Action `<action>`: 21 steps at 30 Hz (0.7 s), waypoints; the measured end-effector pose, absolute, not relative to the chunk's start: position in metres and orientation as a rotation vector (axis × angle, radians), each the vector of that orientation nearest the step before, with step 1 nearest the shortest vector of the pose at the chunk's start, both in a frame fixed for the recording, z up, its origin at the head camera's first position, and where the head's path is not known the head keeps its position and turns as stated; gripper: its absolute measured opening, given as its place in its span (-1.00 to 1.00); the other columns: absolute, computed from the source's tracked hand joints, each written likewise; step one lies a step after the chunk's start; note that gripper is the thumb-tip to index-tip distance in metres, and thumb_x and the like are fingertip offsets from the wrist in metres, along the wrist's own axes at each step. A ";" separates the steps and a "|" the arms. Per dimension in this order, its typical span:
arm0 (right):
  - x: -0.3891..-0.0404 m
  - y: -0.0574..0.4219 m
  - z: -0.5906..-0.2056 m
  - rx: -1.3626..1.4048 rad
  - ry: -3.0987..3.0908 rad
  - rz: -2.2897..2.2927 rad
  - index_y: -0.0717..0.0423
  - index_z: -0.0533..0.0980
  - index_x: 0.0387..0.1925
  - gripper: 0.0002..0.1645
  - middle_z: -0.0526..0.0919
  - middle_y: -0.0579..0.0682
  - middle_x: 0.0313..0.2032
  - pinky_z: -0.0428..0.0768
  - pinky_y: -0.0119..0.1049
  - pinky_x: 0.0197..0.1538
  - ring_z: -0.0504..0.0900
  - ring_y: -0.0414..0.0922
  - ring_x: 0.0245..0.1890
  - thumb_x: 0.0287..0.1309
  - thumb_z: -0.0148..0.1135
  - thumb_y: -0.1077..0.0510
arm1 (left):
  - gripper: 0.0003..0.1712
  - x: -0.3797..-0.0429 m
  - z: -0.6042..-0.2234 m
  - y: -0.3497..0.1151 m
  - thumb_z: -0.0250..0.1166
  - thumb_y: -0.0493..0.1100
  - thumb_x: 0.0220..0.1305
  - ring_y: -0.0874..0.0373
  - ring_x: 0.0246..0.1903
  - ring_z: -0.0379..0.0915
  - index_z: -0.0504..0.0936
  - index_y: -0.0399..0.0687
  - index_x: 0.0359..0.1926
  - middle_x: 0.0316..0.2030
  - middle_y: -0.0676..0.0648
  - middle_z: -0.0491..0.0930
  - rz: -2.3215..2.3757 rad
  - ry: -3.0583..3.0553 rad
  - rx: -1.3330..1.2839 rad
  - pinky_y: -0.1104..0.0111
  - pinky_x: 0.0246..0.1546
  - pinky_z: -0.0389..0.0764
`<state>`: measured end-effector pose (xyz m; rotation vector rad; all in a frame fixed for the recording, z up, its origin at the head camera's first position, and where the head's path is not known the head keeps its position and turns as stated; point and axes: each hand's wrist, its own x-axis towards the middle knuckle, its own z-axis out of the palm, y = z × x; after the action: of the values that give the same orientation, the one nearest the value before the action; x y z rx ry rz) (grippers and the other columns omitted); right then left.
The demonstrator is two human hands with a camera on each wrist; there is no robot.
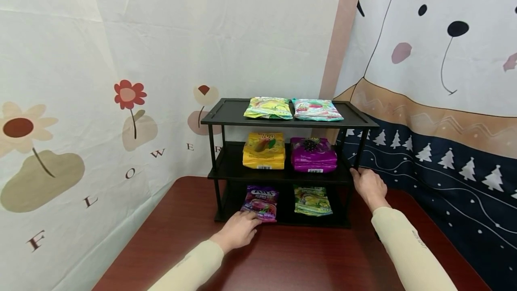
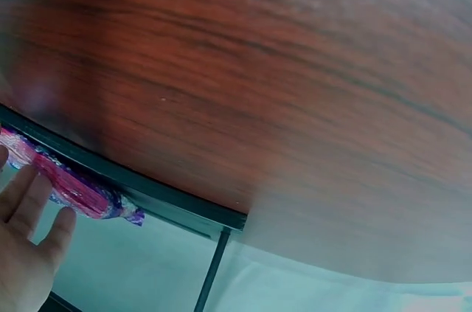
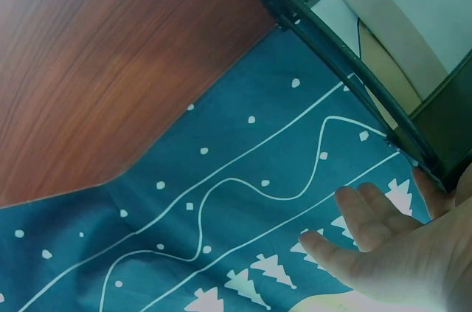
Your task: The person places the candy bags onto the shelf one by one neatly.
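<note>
A black three-tier shelf rack (image 1: 278,177) stands on the table. On its bottom tier at left lies a purple candy bag (image 1: 262,202), its front end at the tier's front edge. My left hand (image 1: 239,230) touches the near left end of this bag; in the left wrist view the fingers (image 2: 33,198) are extended over it. At the rack's right front, my right hand (image 1: 369,185) holds the middle tier's corner by the post with thumb and index finger. The other fingers (image 3: 361,227) stretch away from the rack in the right wrist view.
A yellow-green bag (image 1: 313,201) lies at the bottom right. The middle tier bears a yellow mango bag (image 1: 264,151) and a purple bag (image 1: 313,155); a yellow-green bag (image 1: 268,108) and a pale blue bag (image 1: 317,110) are on top. Printed cloth (image 1: 242,30) hangs behind the reddish-brown table (image 1: 291,255).
</note>
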<state>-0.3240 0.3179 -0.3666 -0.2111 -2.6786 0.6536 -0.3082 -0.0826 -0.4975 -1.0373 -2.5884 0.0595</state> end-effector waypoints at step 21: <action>-0.324 0.318 -0.366 -0.213 -2.674 0.662 0.12 0.50 -0.49 -0.49 0.57 0.28 -0.37 0.47 0.08 -0.29 0.58 0.28 -0.24 0.49 -0.08 -0.11 | -0.62 -0.318 -0.497 -0.065 0.30 -0.06 0.29 0.03 0.10 0.49 0.66 0.06 0.12 0.11 -0.02 0.58 0.105 -2.726 -0.957 0.01 0.04 0.52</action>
<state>-0.3243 0.3180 -0.3660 -0.2126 -2.6741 0.6615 -0.3184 -0.0650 -0.4971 -0.9571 -2.7262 0.1053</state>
